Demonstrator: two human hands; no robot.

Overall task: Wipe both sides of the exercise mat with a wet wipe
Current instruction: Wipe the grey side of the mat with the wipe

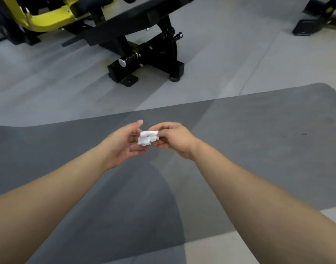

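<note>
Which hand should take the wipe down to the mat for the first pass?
Right, probably. The right hand pinches the wet wipe with curled fingers, while the left hand only cradles it on straight fingers. Both hover equally above the grey mat, so grip decides.
</note>
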